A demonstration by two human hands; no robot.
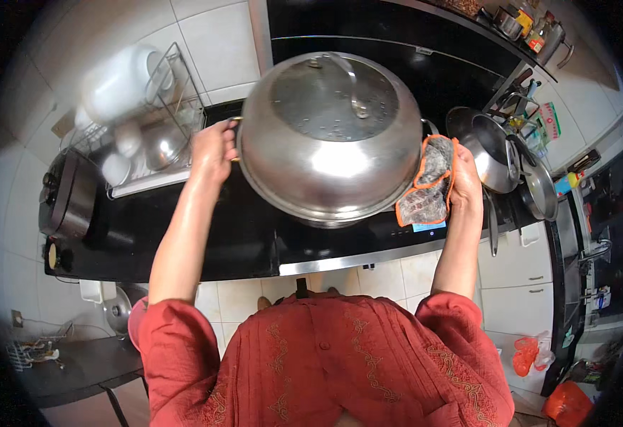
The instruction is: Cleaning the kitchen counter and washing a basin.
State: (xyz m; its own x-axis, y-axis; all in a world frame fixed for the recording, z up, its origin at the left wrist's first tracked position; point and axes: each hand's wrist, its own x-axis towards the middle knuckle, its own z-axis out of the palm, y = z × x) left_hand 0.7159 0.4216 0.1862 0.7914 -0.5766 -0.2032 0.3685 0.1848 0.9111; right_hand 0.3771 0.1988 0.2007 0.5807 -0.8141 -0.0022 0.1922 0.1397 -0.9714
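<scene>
In front of me is a large stainless-steel pot [332,223], mostly hidden under its high domed steel lid [295,171]. The lid has a glass window [311,109] with droplets on it and a curved handle [355,88] on top. My left hand [212,149] is closed around the loop handle on the pot's left side. At the right side, my right hand [466,173] grips a grey cloth [430,181] with orange edging, pressed against the pot near its right handle [429,127]. The cloth hides whether those fingers also hold that handle.
A dish rack [151,184] with bowls stands left on the black counter [156,229], beside a dark rice cooker [68,195]. Right of the cloth are a wok [482,144] and a frying pan [538,187]. A shelf [495,40] with jars and bottles overhangs the upper right.
</scene>
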